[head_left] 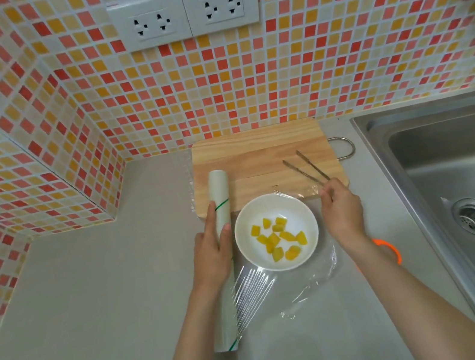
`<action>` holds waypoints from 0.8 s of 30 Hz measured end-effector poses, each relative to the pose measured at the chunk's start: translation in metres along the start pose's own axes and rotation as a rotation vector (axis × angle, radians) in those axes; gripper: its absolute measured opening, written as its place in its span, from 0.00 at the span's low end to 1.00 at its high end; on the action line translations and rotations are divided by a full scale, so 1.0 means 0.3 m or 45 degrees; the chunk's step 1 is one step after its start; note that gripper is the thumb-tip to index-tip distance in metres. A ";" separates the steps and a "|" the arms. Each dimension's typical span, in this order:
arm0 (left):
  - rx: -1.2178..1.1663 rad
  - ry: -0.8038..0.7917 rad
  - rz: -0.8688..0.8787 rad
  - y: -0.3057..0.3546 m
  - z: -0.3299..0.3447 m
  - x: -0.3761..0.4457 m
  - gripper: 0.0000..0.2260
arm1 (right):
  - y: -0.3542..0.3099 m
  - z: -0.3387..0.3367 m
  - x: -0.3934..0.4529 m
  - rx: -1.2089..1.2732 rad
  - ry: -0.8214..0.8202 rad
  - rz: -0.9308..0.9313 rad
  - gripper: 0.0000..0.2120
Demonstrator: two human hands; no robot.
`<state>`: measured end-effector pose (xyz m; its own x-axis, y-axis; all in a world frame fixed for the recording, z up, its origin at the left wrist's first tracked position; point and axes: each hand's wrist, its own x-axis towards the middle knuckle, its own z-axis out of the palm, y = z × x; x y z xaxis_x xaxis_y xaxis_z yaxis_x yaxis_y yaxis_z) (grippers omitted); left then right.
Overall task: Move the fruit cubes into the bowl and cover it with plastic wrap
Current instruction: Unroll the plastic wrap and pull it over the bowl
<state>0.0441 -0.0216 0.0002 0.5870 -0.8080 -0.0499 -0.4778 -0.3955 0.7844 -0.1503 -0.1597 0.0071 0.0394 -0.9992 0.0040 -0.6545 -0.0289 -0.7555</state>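
Note:
A white bowl (301, 225) stands on the grey counter just in front of the wooden cutting board (260, 156). Several yellow fruit cubes (278, 239) lie inside it. A roll of plastic wrap (218, 202) lies left of the bowl, and my left hand (211, 254) grips its middle. A clear sheet of wrap (305, 282) runs from the roll across the bowl to the right. My right hand (342, 212) pinches the sheet's far edge right of the bowl, near the board's front corner.
Metal tongs (304, 168) lie on the right part of the board. A steel sink (469, 186) fills the right side. An orange ring-shaped object (391, 251) shows behind my right forearm. Tiled walls with sockets (185, 14) rise at the back and left.

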 end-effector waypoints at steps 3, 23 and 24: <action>0.036 0.016 -0.041 0.001 0.018 -0.005 0.24 | 0.001 0.022 -0.007 0.018 0.001 -0.017 0.04; 0.229 0.021 -0.148 0.044 0.040 -0.028 0.21 | 0.002 0.027 -0.020 -0.310 -0.429 -0.270 0.08; 0.221 0.021 -0.151 0.043 0.039 -0.028 0.21 | 0.004 0.026 -0.017 -0.373 -0.451 -0.293 0.08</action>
<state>0.0254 -0.0251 0.0034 0.6558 -0.7447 -0.1239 -0.5096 -0.5577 0.6552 -0.1454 -0.1543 0.0012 0.4275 -0.8971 -0.1116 -0.7808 -0.3042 -0.5458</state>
